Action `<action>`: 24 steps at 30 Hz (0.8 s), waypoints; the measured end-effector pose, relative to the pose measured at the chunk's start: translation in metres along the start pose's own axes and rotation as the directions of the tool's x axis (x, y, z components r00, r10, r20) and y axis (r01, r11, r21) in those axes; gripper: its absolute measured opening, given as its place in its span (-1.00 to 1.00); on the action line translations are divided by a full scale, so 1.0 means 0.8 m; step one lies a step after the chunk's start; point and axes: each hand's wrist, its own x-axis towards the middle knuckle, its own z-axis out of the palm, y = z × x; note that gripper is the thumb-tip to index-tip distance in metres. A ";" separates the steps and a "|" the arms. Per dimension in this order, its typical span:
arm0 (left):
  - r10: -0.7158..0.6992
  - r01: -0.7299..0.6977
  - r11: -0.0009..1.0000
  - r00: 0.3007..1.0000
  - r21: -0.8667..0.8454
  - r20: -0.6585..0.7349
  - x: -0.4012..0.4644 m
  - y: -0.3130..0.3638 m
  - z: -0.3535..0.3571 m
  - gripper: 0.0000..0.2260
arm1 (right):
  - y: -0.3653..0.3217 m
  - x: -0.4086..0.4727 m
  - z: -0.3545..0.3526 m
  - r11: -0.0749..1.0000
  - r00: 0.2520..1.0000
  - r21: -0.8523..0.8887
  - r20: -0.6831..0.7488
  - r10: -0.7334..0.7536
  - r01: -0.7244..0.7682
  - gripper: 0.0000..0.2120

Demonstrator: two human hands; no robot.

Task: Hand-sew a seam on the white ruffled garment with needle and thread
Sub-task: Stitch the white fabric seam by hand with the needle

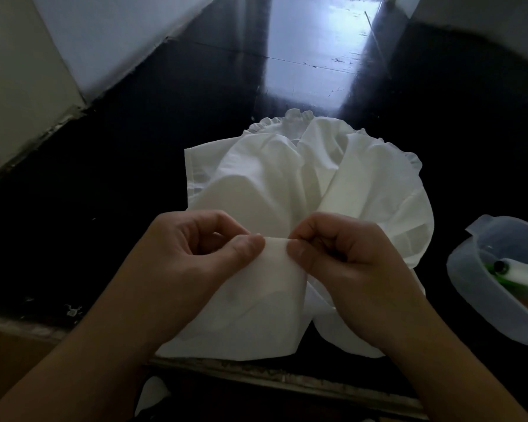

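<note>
No legible text, label, brand, number or sign appears anywhere in the frame. The garment at centre and the container at the right edge carry no readable markings.

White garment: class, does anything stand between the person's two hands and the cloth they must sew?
Nothing visible does. The left hand and the right hand already pinch a folded edge of the white garment directly. No needle or thread is discernible between the fingers.
</note>
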 end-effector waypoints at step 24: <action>-0.003 -0.005 0.999 0.986 0.048 0.165 0.004 0.001 0.001 -0.77 | -0.003 -0.006 -0.028 0.873 0.987 0.466 0.004 0.163 -0.146 -0.84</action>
